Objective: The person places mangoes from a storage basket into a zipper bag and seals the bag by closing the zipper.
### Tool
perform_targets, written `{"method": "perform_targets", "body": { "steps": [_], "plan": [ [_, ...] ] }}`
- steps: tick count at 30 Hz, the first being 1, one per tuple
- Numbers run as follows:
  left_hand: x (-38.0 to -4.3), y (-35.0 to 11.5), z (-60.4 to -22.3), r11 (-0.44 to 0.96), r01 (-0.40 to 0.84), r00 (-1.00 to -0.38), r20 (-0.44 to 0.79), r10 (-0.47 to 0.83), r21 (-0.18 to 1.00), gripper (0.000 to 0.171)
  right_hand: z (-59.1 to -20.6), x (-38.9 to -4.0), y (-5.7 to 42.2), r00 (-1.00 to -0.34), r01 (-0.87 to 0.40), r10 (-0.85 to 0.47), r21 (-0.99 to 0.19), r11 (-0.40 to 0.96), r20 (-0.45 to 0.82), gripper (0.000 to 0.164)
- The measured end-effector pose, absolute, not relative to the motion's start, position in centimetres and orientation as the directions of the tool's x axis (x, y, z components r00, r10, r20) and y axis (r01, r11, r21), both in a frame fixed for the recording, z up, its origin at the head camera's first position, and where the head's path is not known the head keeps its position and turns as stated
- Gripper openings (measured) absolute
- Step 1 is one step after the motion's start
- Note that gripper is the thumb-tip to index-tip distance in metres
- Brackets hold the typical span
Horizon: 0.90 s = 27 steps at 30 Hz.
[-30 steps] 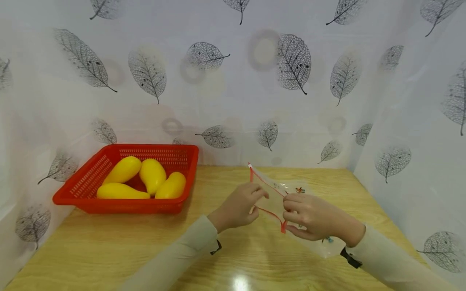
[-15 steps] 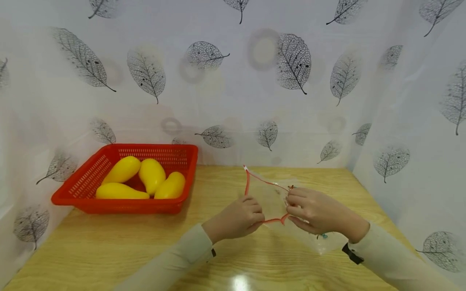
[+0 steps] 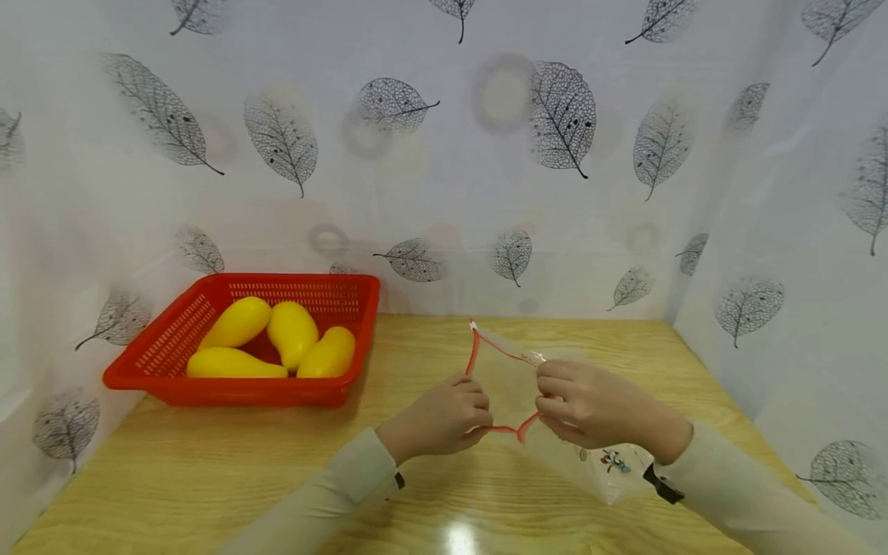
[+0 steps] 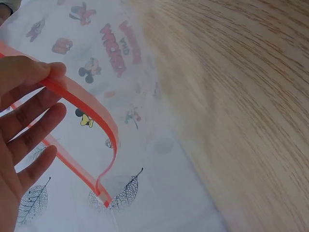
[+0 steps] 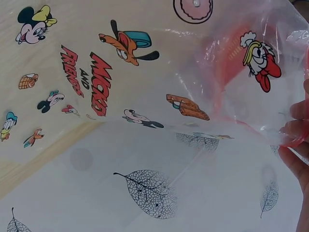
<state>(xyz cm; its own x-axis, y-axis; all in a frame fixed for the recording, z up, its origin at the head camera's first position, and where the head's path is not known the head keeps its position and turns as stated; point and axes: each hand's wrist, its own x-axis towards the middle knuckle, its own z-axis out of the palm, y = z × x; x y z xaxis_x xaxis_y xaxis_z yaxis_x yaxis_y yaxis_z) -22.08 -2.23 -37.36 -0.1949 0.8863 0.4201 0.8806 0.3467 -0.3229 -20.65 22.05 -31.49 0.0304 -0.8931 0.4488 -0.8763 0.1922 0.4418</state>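
A clear zip bag (image 5: 145, 87) with cartoon prints is held up over the table, its mouth spread apart. Red zip strips (image 4: 91, 108) edge the mouth, and a white slider (image 3: 474, 327) sits at the far corner. My left hand (image 3: 444, 416) pinches one side of the rim between thumb and index finger; its other fingers are loosely bent within the mouth. On the opposite side, my right hand (image 3: 597, 405) pinches the rim with its fingertips. The body of the bag slants down to the right beneath the right hand, which covers part of it.
Left of the hands, a red plastic basket (image 3: 243, 391) with several yellow mango-like fruits (image 3: 291, 335) stands on the wood-grain table (image 3: 208, 478). A white leaf-print curtain (image 3: 444, 193) closes off the back and sides.
The left hand, loosely open at the mouth a second ago, has taken hold of the rim and drawn slightly left. The mouth is spread wider; the right hand keeps its grip.
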Motion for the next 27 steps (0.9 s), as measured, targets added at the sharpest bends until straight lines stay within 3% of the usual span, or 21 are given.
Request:
{"method": "perform_targets", "body": {
  "steps": [9,17,27],
  "plan": [
    [-21.5,-2.0,-37.3,0.349,0.889,-0.221,0.39,0.894,-0.296,0.01,-31.8,-20.8,21.5,0.049,-0.867,-0.903,0.468,0.173,0.426,0.033],
    [-21.1,-1.9,-37.3,0.358,0.887,-0.243,0.366,0.898,-0.291,0.01,-31.9,-20.7,21.9,-0.007,-0.823,-0.933,0.527,0.209,0.359,0.032],
    [-21.3,-1.8,-37.1,0.386,0.896,-0.303,0.33,0.894,-0.222,0.012,-31.6,-20.7,22.0,-0.001,-0.83,-0.937,0.523,0.195,0.348,0.027]
  ]
}}
